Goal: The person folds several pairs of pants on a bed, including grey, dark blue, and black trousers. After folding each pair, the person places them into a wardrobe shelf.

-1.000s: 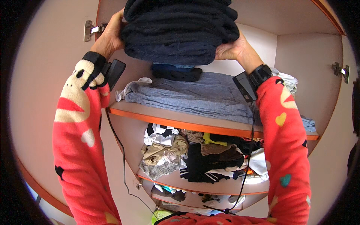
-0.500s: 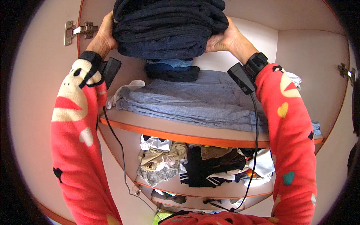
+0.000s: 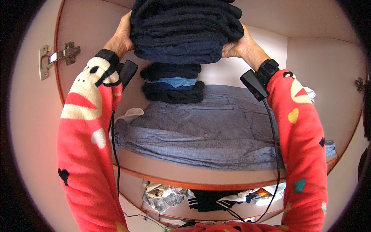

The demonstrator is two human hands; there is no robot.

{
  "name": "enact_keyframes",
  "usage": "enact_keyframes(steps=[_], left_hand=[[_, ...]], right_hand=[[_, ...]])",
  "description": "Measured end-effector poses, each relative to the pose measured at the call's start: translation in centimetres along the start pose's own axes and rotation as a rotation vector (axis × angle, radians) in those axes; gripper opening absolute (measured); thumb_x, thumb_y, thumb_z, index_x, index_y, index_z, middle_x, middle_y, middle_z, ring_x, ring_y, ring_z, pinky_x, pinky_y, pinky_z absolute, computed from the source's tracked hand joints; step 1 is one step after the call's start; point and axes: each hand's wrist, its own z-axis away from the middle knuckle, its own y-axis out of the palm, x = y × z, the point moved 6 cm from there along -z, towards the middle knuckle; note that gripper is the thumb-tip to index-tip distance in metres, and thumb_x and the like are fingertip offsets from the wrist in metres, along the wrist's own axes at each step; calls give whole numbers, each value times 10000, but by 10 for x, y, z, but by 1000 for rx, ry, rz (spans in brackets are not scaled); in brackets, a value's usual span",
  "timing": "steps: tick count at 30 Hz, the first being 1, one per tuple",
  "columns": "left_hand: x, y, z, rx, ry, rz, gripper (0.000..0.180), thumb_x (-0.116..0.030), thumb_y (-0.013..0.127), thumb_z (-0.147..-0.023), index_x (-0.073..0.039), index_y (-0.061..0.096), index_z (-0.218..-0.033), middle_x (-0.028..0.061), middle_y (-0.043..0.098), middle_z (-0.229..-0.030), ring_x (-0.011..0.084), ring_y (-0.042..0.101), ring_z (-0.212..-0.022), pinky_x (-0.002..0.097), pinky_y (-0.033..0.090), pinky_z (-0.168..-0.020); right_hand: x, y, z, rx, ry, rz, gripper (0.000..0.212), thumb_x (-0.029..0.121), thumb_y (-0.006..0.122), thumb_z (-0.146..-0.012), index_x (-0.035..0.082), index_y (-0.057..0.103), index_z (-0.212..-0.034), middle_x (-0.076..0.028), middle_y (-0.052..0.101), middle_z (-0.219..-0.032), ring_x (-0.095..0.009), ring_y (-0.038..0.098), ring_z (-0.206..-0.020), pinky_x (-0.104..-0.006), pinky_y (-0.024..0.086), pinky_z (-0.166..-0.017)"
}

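Note:
Between my two raised hands is a thick stack of dark folded clothes (image 3: 185,33), black with a navy piece at the bottom. My left hand (image 3: 123,34) grips its left side, fingers partly hidden behind the cloth. Under the lower right edge, my right hand (image 3: 237,43) supports the stack with its palm turned up. Beyond and below it, a smaller pile of folded dark and blue clothes (image 3: 172,86) stands toward the back left of the shelf. A wide grey-blue folded cloth (image 3: 201,127) covers much of that shelf, below my hands.
The cabinet shelf (image 3: 170,172) has an orange front edge. Metal hinges sit on the left (image 3: 58,57) and right (image 3: 360,84) sides. On a lower shelf lie crumpled clothes (image 3: 164,197). A black cable (image 3: 273,143) hangs along my right arm. White cloth (image 3: 133,113) lies by the left wall.
My view has shifted, so the shelf and grey-blue cloth sit lower. The held stack appears slightly further right, and more of the small pile behind it shows. Both hands keep their hold.

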Motion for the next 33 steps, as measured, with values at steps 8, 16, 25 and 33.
enact_keyframes(steps=[8,16,25,33], left_hand=[[32,-4,-18,-54,-6,167,546,-477,553,-899,-50,606,-1235,134,635,-1218,300,607,-1085,479,488,-951],[73,-43,-72,-68,12,75,605,-502,544,-877,-27,612,-1246,164,615,-1255,323,587,-1112,454,454,-999],[11,20,-61,-367,966,-1201,557,-355,625,-833,-72,559,-1308,224,575,-1286,426,532,-1185,492,423,-995],[59,88,-46,36,907,-2006,1090,-774,711,-588,-270,343,-1481,109,407,-1489,350,335,-1395,710,260,-1032]], right_hand=[[-11,-17,-48,-61,-172,20,511,473,565,-826,94,658,-1156,-140,659,-1159,-334,618,-1063,-593,438,-954],[-29,-29,-105,58,-138,-89,545,512,494,-855,99,656,-1172,-147,643,-1204,-354,573,-1141,-586,386,-1025],[-86,-107,-156,-471,-12,60,616,588,634,-775,154,621,-1212,-80,660,-1149,-289,599,-1037,-591,377,-912],[-56,-51,-124,-128,-120,426,739,517,475,-932,101,268,-1507,-179,326,-1518,-394,350,-1364,-605,258,-1104]])
